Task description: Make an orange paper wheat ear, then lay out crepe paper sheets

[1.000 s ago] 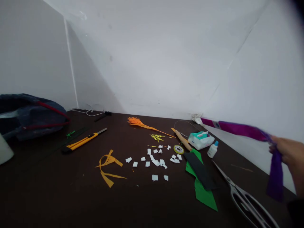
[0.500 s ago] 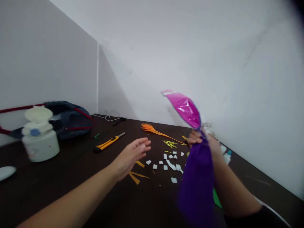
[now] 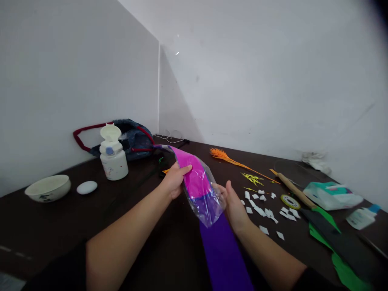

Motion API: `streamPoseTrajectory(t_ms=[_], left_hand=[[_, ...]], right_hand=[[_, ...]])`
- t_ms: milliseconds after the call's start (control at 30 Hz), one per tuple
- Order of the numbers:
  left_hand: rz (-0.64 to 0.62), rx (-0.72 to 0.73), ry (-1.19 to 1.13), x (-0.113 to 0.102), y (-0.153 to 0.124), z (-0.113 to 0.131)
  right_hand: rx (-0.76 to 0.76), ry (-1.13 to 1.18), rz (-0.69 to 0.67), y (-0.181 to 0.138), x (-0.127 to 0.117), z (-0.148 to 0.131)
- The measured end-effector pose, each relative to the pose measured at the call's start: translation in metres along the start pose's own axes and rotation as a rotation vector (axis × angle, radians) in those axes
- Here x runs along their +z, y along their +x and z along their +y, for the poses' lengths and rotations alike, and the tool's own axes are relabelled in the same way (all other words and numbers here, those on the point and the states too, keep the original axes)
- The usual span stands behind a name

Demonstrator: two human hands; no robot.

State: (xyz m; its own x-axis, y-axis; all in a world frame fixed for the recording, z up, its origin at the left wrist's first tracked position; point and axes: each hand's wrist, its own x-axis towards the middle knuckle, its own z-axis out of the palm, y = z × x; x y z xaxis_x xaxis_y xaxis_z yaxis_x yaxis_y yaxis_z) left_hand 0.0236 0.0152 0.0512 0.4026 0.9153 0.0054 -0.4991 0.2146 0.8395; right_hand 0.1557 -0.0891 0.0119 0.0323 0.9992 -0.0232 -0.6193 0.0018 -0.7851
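A long clear plastic sleeve [image 3: 206, 216] runs diagonally before me, with bright pink sheet material [image 3: 195, 178] inside. Its upper end reaches back toward the denim bag. From its lower end, a purple strip [image 3: 222, 254] hangs toward me, out of the frame at the bottom. My left hand [image 3: 176, 182] is closed on the sleeve's left edge, thumb on top of the pink part. At the right edge, the fingers of my right hand [image 3: 233, 204] touch the plastic, partly hidden behind it. Its thumb stands up, apart from the fingers.
On the dark table [image 3: 121, 226] are a bowl [image 3: 48, 190], a white oval object [image 3: 87, 187], a white bottle [image 3: 114, 163] and a denim bag [image 3: 136, 137]. Rightward lie an orange plume [image 3: 233, 160], white scraps [image 3: 263, 210], a tape roll [image 3: 290, 201] and green material [image 3: 345, 266].
My left hand has moved onto the sleeve and closed on its edge. My right hand has loosened its grip around the bundle. The sleeve has come lower and left, and the view has turned left.
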Motion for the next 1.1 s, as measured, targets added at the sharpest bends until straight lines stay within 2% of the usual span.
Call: streamPoseTrajectory(t_ms=[100, 167, 333, 400, 467, 533, 567, 667, 733, 833, 967, 1100], left_hand=[[0.000, -0.057, 0.051, -0.002, 0.001, -0.006], [0.002, -0.074, 0.079, -0.001, 0.001, -0.009], [0.013, -0.094, 0.129, -0.001, 0.002, -0.014], [0.016, -0.097, 0.142, -0.001, 0.002, -0.015], [0.019, -0.095, 0.153, -0.001, 0.002, -0.016], [0.021, -0.091, 0.162, -0.001, 0.001, -0.017], [0.022, -0.089, 0.166, -0.001, 0.001, -0.017], [0.016, -0.082, 0.180, 0.000, 0.001, -0.018], [0.000, -0.079, 0.192, 0.000, 0.001, -0.020], [-0.037, -0.101, 0.233, -0.001, 0.001, -0.023], [-0.073, -0.145, 0.320, -0.002, -0.001, -0.027], [-0.099, -0.178, 0.378, -0.001, -0.003, -0.028]], right_hand=[[-0.093, -0.206, 0.027, -0.004, -0.016, -0.006], [-0.252, -0.472, -0.004, -0.009, -0.027, -0.009], [-0.984, -1.358, -0.250, -0.033, -0.044, -0.015], [-1.226, -1.517, -0.359, -0.045, -0.044, -0.016], [-1.350, -1.615, -0.449, -0.054, -0.040, -0.016], [-1.385, -1.747, -0.491, -0.058, -0.037, -0.014], [-1.397, -1.805, -0.471, -0.058, -0.035, -0.012], [-1.418, -1.920, -0.250, -0.054, -0.033, -0.009], [-1.379, -1.969, -0.094, -0.050, -0.034, -0.007], [-1.280, -1.979, 0.031, -0.045, -0.035, -0.004], [-1.239, -1.896, 0.098, -0.040, -0.039, -0.004], [-1.221, -1.883, 0.106, -0.036, -0.044, -0.006]])
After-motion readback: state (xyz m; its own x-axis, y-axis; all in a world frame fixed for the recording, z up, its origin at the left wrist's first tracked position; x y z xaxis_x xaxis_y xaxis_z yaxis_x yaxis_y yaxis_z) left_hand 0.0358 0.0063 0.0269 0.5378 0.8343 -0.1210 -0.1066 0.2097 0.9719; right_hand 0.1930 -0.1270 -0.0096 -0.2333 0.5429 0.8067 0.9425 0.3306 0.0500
